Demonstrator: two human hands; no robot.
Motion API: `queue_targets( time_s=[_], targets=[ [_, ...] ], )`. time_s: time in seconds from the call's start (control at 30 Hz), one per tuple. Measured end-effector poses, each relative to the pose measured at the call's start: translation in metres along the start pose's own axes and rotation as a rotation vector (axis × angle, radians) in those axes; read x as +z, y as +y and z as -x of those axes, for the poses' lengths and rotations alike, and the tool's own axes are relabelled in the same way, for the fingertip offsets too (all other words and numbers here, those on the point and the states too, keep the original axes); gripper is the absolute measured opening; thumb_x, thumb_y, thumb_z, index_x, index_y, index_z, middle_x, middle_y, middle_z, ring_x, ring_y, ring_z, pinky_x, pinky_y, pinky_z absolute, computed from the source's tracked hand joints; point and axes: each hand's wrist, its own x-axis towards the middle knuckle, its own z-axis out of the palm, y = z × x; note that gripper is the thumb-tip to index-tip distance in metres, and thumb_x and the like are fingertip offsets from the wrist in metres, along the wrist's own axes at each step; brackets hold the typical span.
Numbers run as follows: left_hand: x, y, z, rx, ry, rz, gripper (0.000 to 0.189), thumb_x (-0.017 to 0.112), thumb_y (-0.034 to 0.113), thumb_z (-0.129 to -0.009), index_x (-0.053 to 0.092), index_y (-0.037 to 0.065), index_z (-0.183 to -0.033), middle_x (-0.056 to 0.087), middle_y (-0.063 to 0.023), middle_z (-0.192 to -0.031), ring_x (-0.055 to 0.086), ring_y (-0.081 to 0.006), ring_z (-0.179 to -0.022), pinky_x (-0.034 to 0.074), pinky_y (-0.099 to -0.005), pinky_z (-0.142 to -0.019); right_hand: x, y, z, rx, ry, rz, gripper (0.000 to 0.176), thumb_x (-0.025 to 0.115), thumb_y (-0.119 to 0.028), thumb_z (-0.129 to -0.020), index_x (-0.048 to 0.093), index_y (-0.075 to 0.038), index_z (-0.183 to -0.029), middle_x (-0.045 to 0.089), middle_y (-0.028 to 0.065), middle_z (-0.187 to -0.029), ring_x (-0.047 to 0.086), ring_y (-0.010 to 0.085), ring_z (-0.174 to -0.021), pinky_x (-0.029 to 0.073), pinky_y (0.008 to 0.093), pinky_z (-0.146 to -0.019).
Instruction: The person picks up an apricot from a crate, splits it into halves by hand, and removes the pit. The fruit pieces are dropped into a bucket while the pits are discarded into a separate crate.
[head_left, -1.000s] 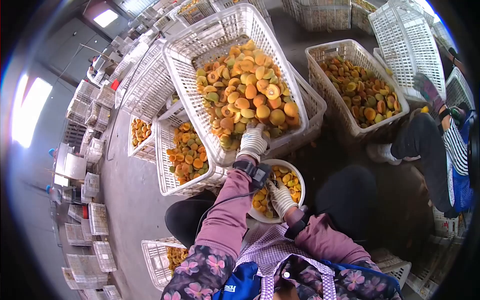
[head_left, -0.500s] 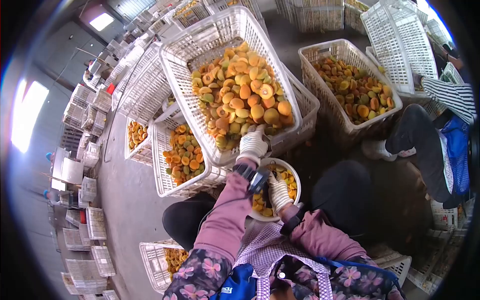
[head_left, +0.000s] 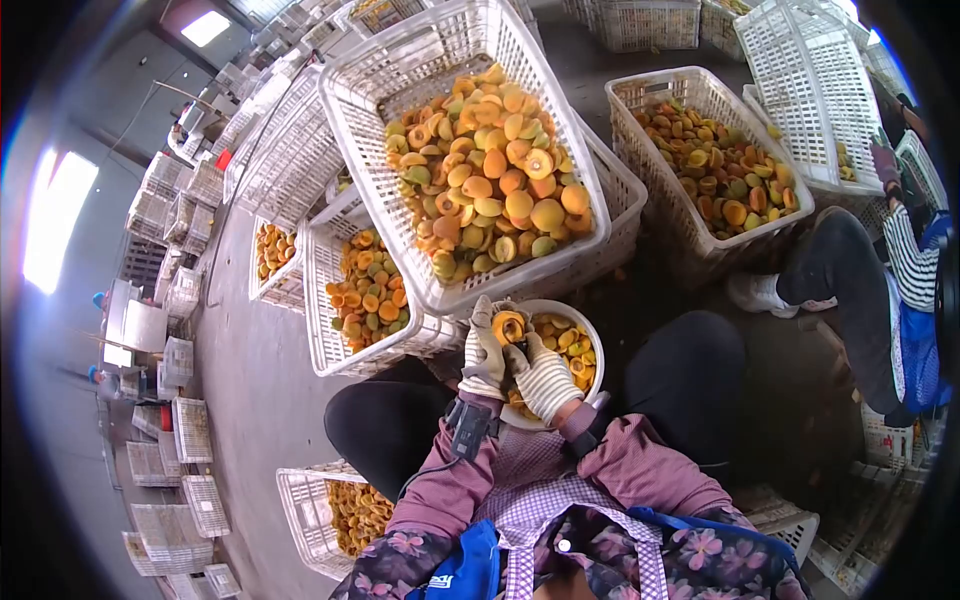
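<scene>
Over a white bucket [head_left: 597, 350], my gloved left hand [head_left: 484, 360] grips an orange peach half [head_left: 507, 326] with its hollowed side showing. My right hand [head_left: 547, 382], also in a striped white glove, is closed close against the fruit. Something dark shows between its fingers and the peach, too small and covered to name. Inside the bucket lie yellow-orange fruit pieces [head_left: 574, 347]. Just ahead of my hands, a large white crate [head_left: 455, 296] is tilted toward me, holding a heap of halved peaches [head_left: 490, 190].
Another fruit crate [head_left: 720, 243] stands to the right, near a seated person in a striped sleeve [head_left: 908, 255]. More fruit crates are at left [head_left: 330, 362] and lower left [head_left: 300, 520]. Stacked crates [head_left: 805, 90] rise at upper right. My knees flank the bucket.
My left hand has drawn back from the tilted crate to above the bucket, now with a peach half in it. My right hand has risen slightly to meet it.
</scene>
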Motion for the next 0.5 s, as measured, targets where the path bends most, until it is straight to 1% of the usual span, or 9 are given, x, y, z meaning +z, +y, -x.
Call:
queue_targets(
  time_s=[0.07,0.1,0.17,0.2,0.23,0.3,0.33,0.47,0.5],
  targets=[
    [0.005,0.002,0.007,-0.105,0.248,0.009,0.036,0.033,0.01,-0.096,0.036,-0.001,-0.131,0.049,-0.0128,-0.12,0.052,-0.0214,-0.106,0.04,-0.0326,-0.097,0.0,0.002,0.0,0.014,-0.011,0.015,0.049,0.043,-0.039,-0.089,0.045,0.0,-0.117,0.06,0.0279,-0.09,0.058,0.0423,-0.086,0.047,0.0463,-0.073],
    [0.011,0.006,0.012,-0.104,0.246,0.007,0.036,0.033,0.01,-0.096,0.036,-0.001,-0.131,0.049,-0.0128,-0.12,0.052,-0.0214,-0.106,0.04,-0.0326,-0.097,-0.001,0.002,-0.001,0.032,-0.015,0.029,0.048,0.042,-0.04,-0.089,0.046,0.0,-0.115,0.061,0.0279,-0.087,0.059,0.0429,-0.084,0.047,0.0474,-0.072],
    [0.021,0.015,0.024,0.215,0.093,-0.423,0.035,0.034,0.012,-0.096,0.038,-0.002,-0.128,0.052,-0.0125,-0.115,0.053,-0.0206,-0.104,0.041,-0.0322,-0.094,-0.009,-0.011,0.006,0.055,-0.015,0.048,0.044,0.046,-0.037,-0.089,0.049,0.002,-0.11,0.059,0.0288,-0.086,0.057,0.0441,-0.083,0.047,0.0457,-0.069],
    [0.042,0.034,0.03,-0.029,0.148,-0.1,0.033,0.037,0.016,-0.096,0.041,-0.003,-0.123,0.055,-0.0122,-0.109,0.054,-0.0197,-0.1,0.042,-0.0311,-0.091,-0.012,-0.014,0.007,0.073,-0.054,0.087,0.045,0.046,-0.037,-0.089,0.049,0.002,-0.111,0.059,0.0292,-0.087,0.057,0.0441,-0.084,0.047,0.0457,-0.069],
    [0.037,0.029,0.028,-0.03,0.146,-0.1,0.033,0.037,0.016,-0.096,0.041,-0.003,-0.123,0.055,-0.0122,-0.109,0.054,-0.0197,-0.1,0.042,-0.0311,-0.091,-0.013,-0.016,0.007,0.09,-0.095,0.128,0.045,0.046,-0.038,-0.089,0.048,0.002,-0.111,0.059,0.0295,-0.087,0.057,0.044,-0.084,0.047,0.0457,-0.068],
    [0.028,0.02,0.025,0.141,0.176,-0.252,0.031,0.041,0.022,-0.095,0.047,-0.003,-0.113,0.058,-0.0119,-0.099,0.057,-0.0185,-0.092,0.045,-0.0294,-0.085,-0.016,-0.019,0.009,0.077,-0.115,0.139,0.044,0.045,-0.037,-0.089,0.048,0.003,-0.108,0.059,0.0291,-0.085,0.058,0.044,-0.082,0.047,0.047,-0.069],
    [0.03,0.023,0.026,0.14,0.176,-0.252,0.031,0.041,0.022,-0.095,0.047,-0.003,-0.113,0.058,-0.0119,-0.099,0.057,-0.0185,-0.092,0.045,-0.0294,-0.085,-0.016,-0.019,0.009,0.063,-0.136,0.152,0.043,0.043,-0.037,-0.089,0.047,0.003,-0.105,0.06,0.0288,-0.082,0.058,0.044,-0.08,0.047,0.0482,-0.069],
    [0.044,0.043,0.024,0.119,0.142,-0.163,0.033,0.048,0.033,-0.092,0.056,0.002,-0.085,0.061,-0.0065,-0.074,0.055,-0.0118,-0.065,0.044,-0.0248,-0.06,-0.001,-0.004,0.012,0.01,-0.147,-0.085,0.038,0.045,-0.032,-0.09,0.049,0.003,-0.104,0.06,0.0278,-0.087,0.059,0.0413,-0.083,0.047,0.0448,-0.069],
    [0.044,0.051,0.027,0.188,0.069,-0.44,0.035,0.048,0.034,-0.091,0.057,0.003,-0.079,0.061,-0.0064,-0.072,0.055,-0.0121,-0.062,0.044,-0.0253,-0.056,0.005,0.001,0.014,0.035,-0.193,-0.25,0.036,0.046,-0.031,-0.09,0.049,0.003,-0.104,0.06,0.0264,-0.088,0.059,0.0396,-0.085,0.046,0.0429,-0.069]
  ],
)
